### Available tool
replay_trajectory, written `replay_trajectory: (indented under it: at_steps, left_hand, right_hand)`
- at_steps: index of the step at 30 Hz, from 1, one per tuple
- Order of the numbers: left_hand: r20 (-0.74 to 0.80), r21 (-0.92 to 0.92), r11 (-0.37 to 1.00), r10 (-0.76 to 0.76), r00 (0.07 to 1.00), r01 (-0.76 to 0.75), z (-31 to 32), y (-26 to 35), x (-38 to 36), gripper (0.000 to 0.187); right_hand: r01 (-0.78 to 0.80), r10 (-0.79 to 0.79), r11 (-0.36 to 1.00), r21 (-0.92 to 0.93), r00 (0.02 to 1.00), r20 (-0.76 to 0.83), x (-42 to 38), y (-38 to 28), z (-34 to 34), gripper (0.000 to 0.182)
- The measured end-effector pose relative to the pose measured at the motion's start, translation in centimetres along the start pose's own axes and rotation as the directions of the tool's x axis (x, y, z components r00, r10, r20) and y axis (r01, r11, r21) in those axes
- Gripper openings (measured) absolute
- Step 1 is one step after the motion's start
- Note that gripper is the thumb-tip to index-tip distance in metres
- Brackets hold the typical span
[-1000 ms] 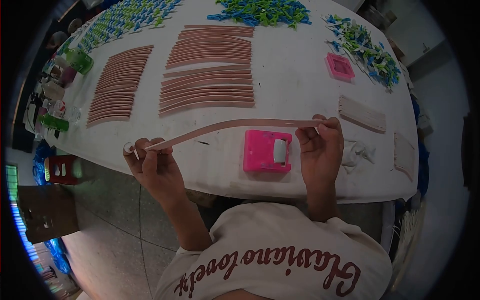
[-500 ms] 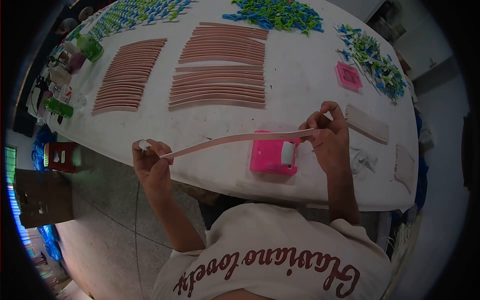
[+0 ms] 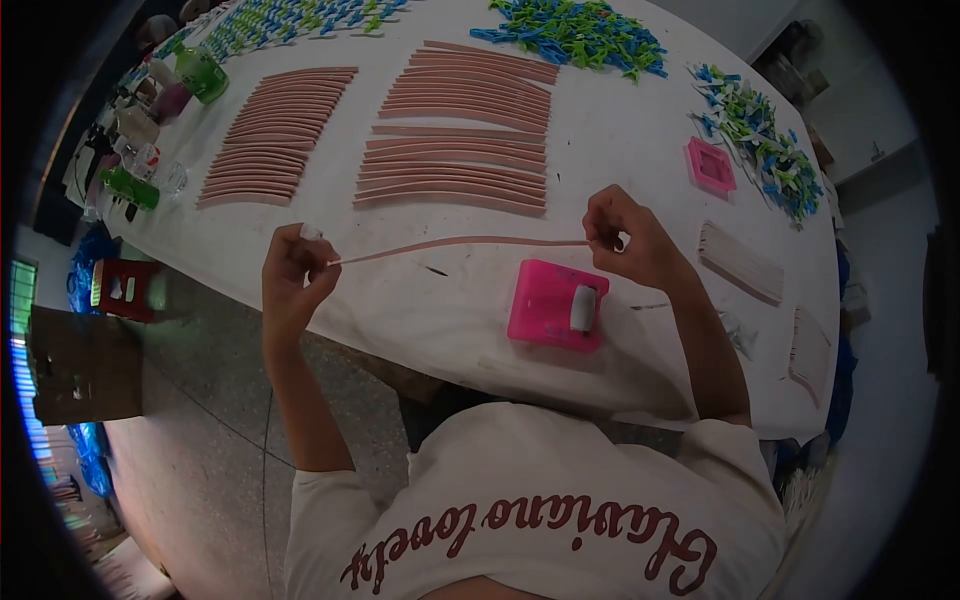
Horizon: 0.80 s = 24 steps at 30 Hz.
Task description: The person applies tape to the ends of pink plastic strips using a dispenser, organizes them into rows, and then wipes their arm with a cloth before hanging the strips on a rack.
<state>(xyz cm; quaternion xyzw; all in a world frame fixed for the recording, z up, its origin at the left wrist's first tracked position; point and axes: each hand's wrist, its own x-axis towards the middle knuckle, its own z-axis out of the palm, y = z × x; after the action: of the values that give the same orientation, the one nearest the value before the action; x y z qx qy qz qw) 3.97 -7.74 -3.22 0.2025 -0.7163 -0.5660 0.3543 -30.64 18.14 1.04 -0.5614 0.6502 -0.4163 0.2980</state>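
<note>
A narrow pinkish-brown strip (image 3: 460, 240) is stretched between my two hands above the near part of the table, bowed slightly upward in its middle. My left hand (image 3: 303, 275) pinches one end, with a white wrapping on one finger. The other end is pinched by my right hand (image 3: 630, 235). Just below the strip, near my right hand, stands a bright pink box with a white roller (image 3: 555, 308). Beyond the strip lie two groups of similar strips, the middle rows (image 3: 455, 160) and the left rows (image 3: 280, 135).
Piles of blue and green clips (image 3: 575, 35) lie at the back and right. A small pink tray (image 3: 711, 166) and stacks of pale strips (image 3: 740, 262) are on the right. Green bottles (image 3: 203, 75) line the left edge. A red stool (image 3: 125, 288) and cardboard box (image 3: 85, 365) stand on the floor.
Both hands have moved away from my body with the strip, toward the laid-out rows. The strip has turned and now shows a thinner edge. The view has shifted slightly.
</note>
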Motion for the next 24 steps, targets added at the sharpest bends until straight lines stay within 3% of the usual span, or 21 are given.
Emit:
replay_trajectory:
  at_steps: [1,3,6,12,24]
  left_hand:
    - [-0.003,0.002,1.000,-0.003,1.000,0.003,-0.1,-0.5,0.6,0.047]
    - [0.032,0.208,0.978,-0.026,0.999,0.019,-0.3,-1.4,1.9,0.046]
    - [0.017,0.353,0.935,0.022,1.000,-0.027,-0.1,-3.1,2.9,0.046]
    - [-0.141,0.426,0.900,-0.035,0.989,0.093,0.9,-4.2,3.3,0.039]
    - [-0.178,0.312,0.936,-0.114,0.977,0.166,1.3,-5.0,4.1,0.032]
  right_hand:
    - [0.007,-0.007,0.999,-0.031,1.000,0.006,0.5,0.9,0.3,0.033]
    - [0.022,-0.021,0.998,-0.062,1.000,0.019,1.3,2.7,1.0,0.032]
    - [0.063,-0.063,0.995,-0.074,0.998,-0.004,2.2,5.8,2.3,0.027]
    - [0.073,-0.082,0.995,-0.061,0.985,-0.153,2.8,7.6,3.7,0.023]
    - [0.022,-0.071,0.977,-0.212,0.972,-0.225,3.2,6.9,4.6,0.022]
